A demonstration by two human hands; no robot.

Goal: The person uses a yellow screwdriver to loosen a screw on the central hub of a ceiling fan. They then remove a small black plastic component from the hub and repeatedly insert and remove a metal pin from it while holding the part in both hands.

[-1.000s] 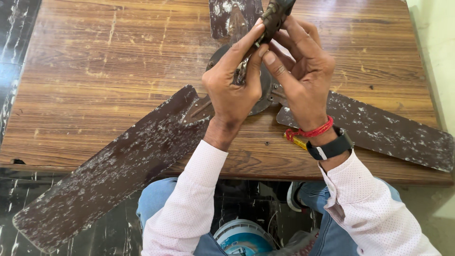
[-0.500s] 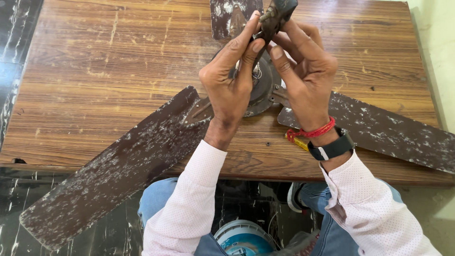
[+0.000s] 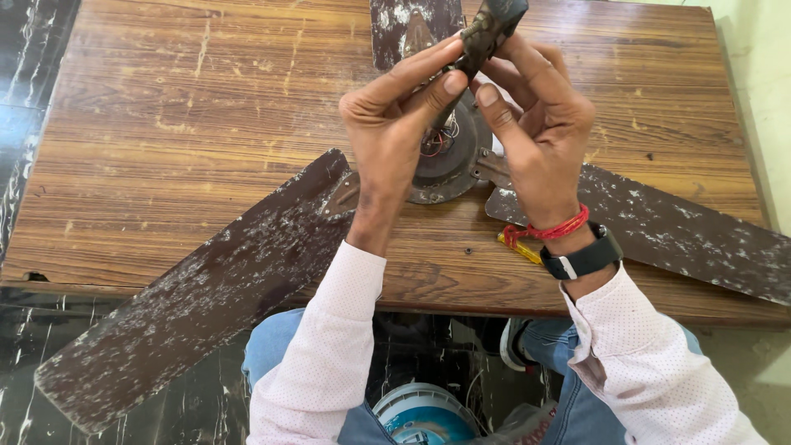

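Head view, looking down on a wooden table (image 3: 165, 124) that fills the upper two thirds of the frame.

Fan (image 3: 449, 161): old ceiling fan lying on the table, motor hub at centre, just right of the middle. Coloured wires show in the hub opening. Three brown blades, paint flaked and speckled white. One blade (image 3: 198, 305) runs to the lower left and overhangs the table edge. A second blade (image 3: 676, 231) runs to the right edge of the frame. The third blade (image 3: 412, 29) points to the top edge, partly cut off.

Rod (image 3: 486, 33): dark, worn metal shaft rising from the hub toward the top centre of the frame, tilted right.

Left hand (image 3: 391, 132): centre frame, above the hub. Thumb and forefinger closed on the rod from the left; other fingers curled.

Right hand (image 3: 535, 136): just right of the left hand. Thumb and fingers wrapped on the same rod from the right, fingertips close to those of the left hand. Red thread and a black watch (image 3: 581, 259) on the wrist.

A small yellow piece (image 3: 515, 245) lies on the table below the right wrist; kind cannot be told.

Bottom centre, under the table: blue and white round container (image 3: 424, 416) between the knees, on a dark marbled floor (image 3: 33, 49).
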